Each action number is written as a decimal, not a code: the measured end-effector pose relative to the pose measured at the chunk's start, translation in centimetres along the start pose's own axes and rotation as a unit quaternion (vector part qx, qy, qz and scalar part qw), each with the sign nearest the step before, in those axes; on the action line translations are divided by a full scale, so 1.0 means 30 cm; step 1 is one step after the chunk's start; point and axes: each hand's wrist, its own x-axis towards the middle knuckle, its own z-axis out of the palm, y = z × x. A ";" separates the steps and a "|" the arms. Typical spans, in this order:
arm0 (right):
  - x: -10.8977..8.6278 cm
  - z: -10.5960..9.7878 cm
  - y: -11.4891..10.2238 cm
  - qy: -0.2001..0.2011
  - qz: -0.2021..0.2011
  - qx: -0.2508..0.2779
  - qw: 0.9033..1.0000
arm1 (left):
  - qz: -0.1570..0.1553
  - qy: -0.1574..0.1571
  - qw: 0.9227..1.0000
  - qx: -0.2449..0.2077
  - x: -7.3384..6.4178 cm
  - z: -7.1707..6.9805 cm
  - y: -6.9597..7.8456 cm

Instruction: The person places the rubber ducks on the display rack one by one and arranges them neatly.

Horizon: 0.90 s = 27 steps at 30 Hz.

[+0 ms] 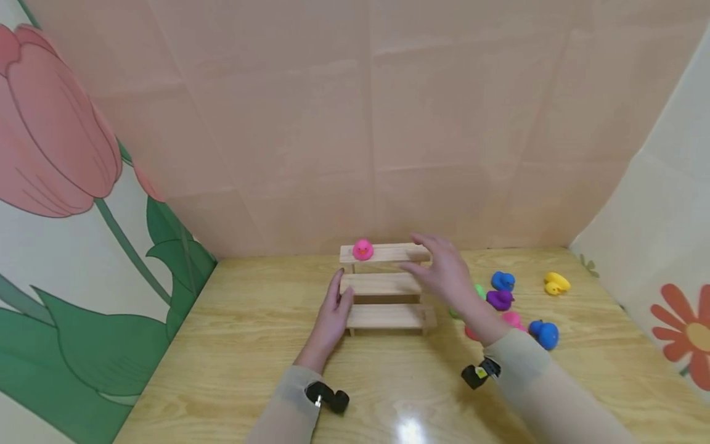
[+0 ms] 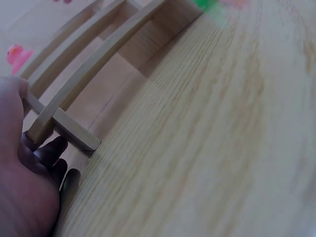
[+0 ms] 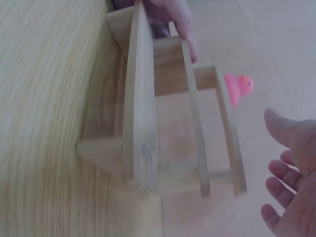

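- At ctr of table (image 1: 233,370), toward the back: wooden rack (image 1: 383,285), upright, 3 tiers stepped, lowest in front & highest at rear.
- On the rack's top tier (image 1: 395,253), nr its L end: pink duck (image 1: 363,250), upright, bill toward head cam.
- L hand (image 1: 334,308): at rack's L end, gripping it; thumb in front by mid tier, fingers curled round the side (left wrist view).
- R hand (image 1: 440,265): nr R end of top tier, holding nothing; thumb & index spread wide, other fingers loosely bent. Right wrist view shows a gap btwn hand & rack.
- R of rack, on table: loose bunch of toys. Blue duck (image 1: 503,281) at back, purple duck (image 1: 500,300) just in front of it; yellow duck (image 1: 556,283) off to the R, apart from the rest.
- Nearer the person: 2nd blue duck (image 1: 545,334), w/ 2nd pink duck (image 1: 513,319) just beside it, partly behind R sleeve (image 1: 527,364).
- By R forearm: green toy (image 1: 479,291) & red toy (image 1: 470,333), both mostly hidden; can't tell shape.
- Behind table: beige sheet (image 1: 266,111). L side: tulip panel (image 1: 61,123); R side: white panel w/ red flower (image 1: 682,327).
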 end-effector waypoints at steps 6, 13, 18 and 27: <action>-0.035 -0.071 0.050 -0.016 0.011 -0.005 1.000 | 0.001 0.000 1.000 0.003 0.001 -0.002 0.001; -0.073 -0.126 0.092 -0.012 0.007 -0.027 1.000 | -0.006 0.001 1.000 0.012 0.002 -0.001 -0.003; -0.096 -0.146 0.128 -0.004 -0.002 -0.032 0.999 | -0.006 0.001 1.000 0.012 0.003 -0.001 -0.004; -0.140 -0.188 0.191 -0.025 0.008 -0.060 0.998 | -0.008 0.001 1.000 0.015 0.003 -0.003 -0.003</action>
